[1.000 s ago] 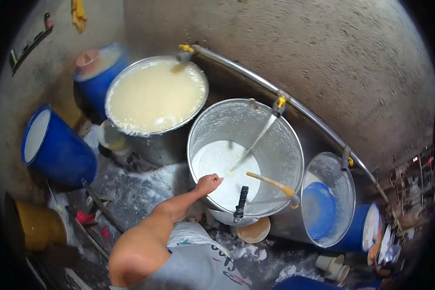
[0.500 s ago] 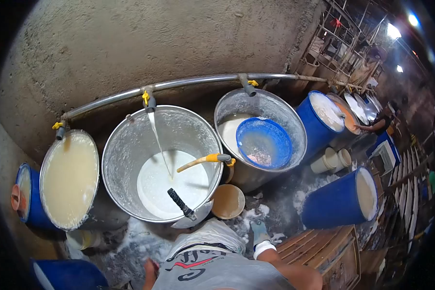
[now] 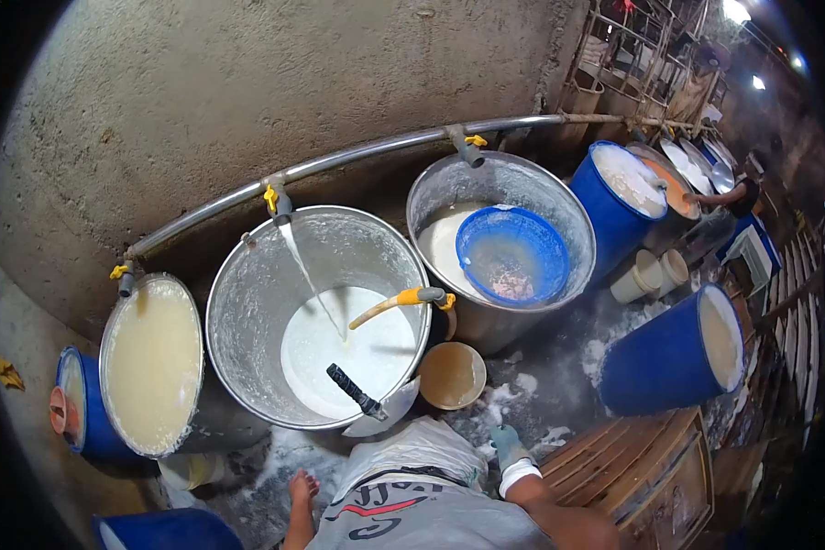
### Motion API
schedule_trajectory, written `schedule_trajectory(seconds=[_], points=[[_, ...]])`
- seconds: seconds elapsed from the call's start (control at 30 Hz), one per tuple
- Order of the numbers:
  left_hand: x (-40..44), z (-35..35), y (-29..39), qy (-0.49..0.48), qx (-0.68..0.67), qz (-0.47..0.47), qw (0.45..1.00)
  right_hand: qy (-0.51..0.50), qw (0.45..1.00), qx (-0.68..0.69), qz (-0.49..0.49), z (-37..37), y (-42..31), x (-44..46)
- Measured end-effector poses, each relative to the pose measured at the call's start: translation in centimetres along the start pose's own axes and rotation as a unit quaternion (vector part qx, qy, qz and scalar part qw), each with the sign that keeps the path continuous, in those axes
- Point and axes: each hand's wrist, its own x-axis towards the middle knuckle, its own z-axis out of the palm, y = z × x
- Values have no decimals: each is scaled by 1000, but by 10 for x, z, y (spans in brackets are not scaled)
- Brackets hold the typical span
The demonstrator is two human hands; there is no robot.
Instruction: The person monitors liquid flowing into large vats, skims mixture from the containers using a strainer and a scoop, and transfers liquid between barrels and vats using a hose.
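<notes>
My left hand (image 3: 303,488) hangs bare beside my grey shirt, fingers loosely apart, holding nothing. My right hand (image 3: 511,447), in a pale blue-grey glove with a white cuff, is low beside my white shorts; its fingers look stretched and nothing shows in it. Before me stands a large metal drum (image 3: 247,302) with white liquid (image 3: 339,344) inside. Milky liquid pours into it from a yellow-handled tap (image 3: 277,200). A yellow hose (image 3: 385,307) and a black-wrapped handle (image 3: 356,391) with a pale flat piece reach over its rim. A small tub (image 3: 452,376) of cloudy liquid sits beside the drum.
A full metal drum (image 3: 151,367) stands left. Another drum (image 3: 559,197) on the right holds a blue basin (image 3: 555,243). Blue barrels (image 3: 651,371), a wooden crate (image 3: 646,458) and buckets (image 3: 640,275) stand right. A pipe (image 3: 367,149) runs along the wall. A person (image 3: 738,197) works farther off.
The view has shifted, so the drums sit slightly more to the right. More of my left hand shows, its fingers spread more clearly. The liquid keeps pouring from the tap.
</notes>
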Motion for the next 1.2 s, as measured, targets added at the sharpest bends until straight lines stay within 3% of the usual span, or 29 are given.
schedule_trajectory(seconds=[0.1,0.17,0.43,0.5,0.57,0.63,0.77,0.83,0.97,1.17,1.2], points=[[11,39,19,76,134,48,987,-15,1000,15,-16,-8,-18,-39],[17,52,24,66,141,40,987,-31,999,33,-21,-21,-49,-86],[-3,47,5,43,196,-53,978,53,996,11,-76,29,30,-46],[-11,26,-10,14,255,-13,967,72,993,-44,-88,27,26,-58],[-17,22,-13,-14,309,25,951,26,997,3,-72,35,51,-34],[-25,21,-14,71,181,-80,978,-27,997,35,-56,25,47,-39],[-28,13,-12,13,162,-70,984,-70,996,3,-53,-15,-12,-92],[-28,10,-14,76,156,-88,981,-78,996,6,-45,-14,-20,-85],[-32,12,-15,97,147,-83,981,-78,996,16,-48,-8,-40,-65],[-47,21,-16,26,353,26,935,-79,994,33,-62,-1,-67,-47],[-43,23,-19,63,254,-26,965,-79,994,36,-64,2,-66,-44]])
